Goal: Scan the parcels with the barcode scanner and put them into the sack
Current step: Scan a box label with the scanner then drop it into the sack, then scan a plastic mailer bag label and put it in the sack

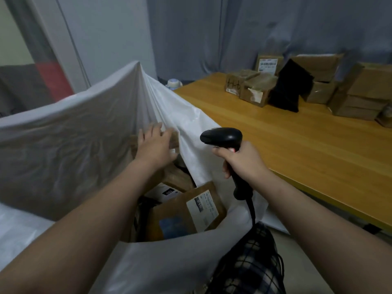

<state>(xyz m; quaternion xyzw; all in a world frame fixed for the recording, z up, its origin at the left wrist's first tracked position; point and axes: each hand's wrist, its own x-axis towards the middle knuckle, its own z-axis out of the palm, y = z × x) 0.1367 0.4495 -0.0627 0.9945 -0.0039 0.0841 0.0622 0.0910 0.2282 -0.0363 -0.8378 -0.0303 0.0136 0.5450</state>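
Observation:
A large white sack (63, 134) stands open in front of me, beside the table's left end. Several brown parcels lie inside it, one a padded envelope with a white label (203, 206). My left hand (156, 143) reaches into the sack with fingers spread and fairly straight over a brown cardboard parcel (174, 139), which the hand mostly hides. My right hand (239, 161) grips the handle of a black barcode scanner (221, 136), held upright over the sack's right edge with its head pointing left. The scanner's cable hangs down.
A wooden table (275, 141) runs along the right. At its far end lie several brown cardboard boxes (252, 90), a black pouch (292, 85) and a stack of boxes (364, 92). A roll of tape (174, 83) sits behind the sack. Grey curtains hang behind.

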